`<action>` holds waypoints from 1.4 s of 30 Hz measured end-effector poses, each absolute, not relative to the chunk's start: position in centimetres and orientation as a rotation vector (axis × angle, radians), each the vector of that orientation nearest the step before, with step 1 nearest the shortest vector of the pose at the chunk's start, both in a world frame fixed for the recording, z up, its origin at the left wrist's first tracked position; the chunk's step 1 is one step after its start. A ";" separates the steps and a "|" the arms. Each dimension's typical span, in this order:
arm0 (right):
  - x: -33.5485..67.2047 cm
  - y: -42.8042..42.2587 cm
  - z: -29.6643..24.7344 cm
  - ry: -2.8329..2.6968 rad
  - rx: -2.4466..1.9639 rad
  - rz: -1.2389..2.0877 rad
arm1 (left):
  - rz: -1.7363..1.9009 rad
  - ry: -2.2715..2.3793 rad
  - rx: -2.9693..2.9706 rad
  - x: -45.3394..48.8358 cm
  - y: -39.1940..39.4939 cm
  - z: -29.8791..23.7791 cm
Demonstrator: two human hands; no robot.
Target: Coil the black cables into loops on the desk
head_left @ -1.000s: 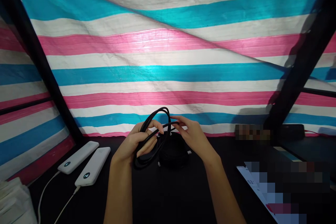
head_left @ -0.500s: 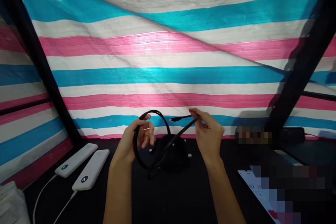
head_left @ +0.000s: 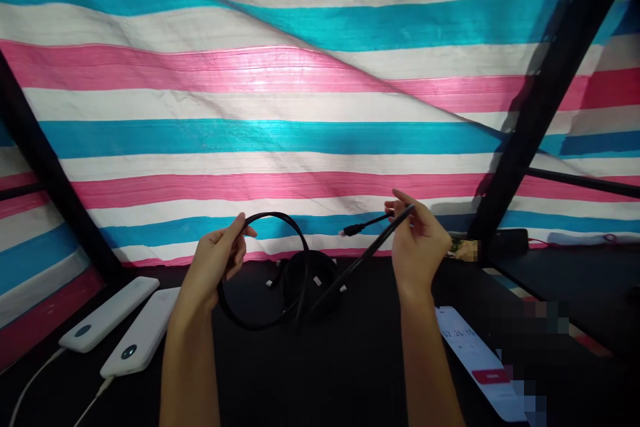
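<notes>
**Desk Status: Two-Hand Hold**

Striped tarpaulin hangs behind the rear edge. Left hand closed on a black cable; right hand pinches its length, connector exposed. Round black bundle sits mid-rear; two white power banks lie along the left edge.

Single head-worn view, facing forward and down; left hand, right hand close below.

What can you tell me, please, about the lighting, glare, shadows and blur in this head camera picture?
In the head view, glare whitens the striped tarp near its middle, the black post casts a shadow on it at right, and the black cable nearly merges with the dark table; the left hand and right hand look sharp, while mosaic blur covers part of the lower right.
</notes>
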State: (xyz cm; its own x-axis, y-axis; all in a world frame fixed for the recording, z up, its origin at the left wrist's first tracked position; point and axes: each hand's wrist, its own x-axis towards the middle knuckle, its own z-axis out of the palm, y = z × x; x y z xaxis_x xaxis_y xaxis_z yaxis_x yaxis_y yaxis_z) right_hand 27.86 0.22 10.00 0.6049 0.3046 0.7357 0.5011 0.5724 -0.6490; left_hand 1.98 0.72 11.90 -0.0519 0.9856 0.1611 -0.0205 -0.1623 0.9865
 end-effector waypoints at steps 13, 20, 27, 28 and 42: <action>30.1 -0.1 9.9 -1.195 -1.060 0.203 | 1.408 0.873 1.413 2.7 0.4 11.9; 26.4 -2.3 11.2 -1.739 -1.000 0.708 | 1.636 0.950 1.526 5.2 0.0 11.9; 25.2 -3.0 12.1 -1.578 -1.012 0.461 | 1.587 0.943 1.774 5.4 0.1 11.9; 24.8 -3.0 12.2 -1.528 -1.001 0.341 | 1.555 0.929 1.820 5.5 0.0 12.0; 21.6 -2.2 11.7 -1.459 -0.949 0.249 | 1.505 0.833 1.906 6.7 -0.4 11.9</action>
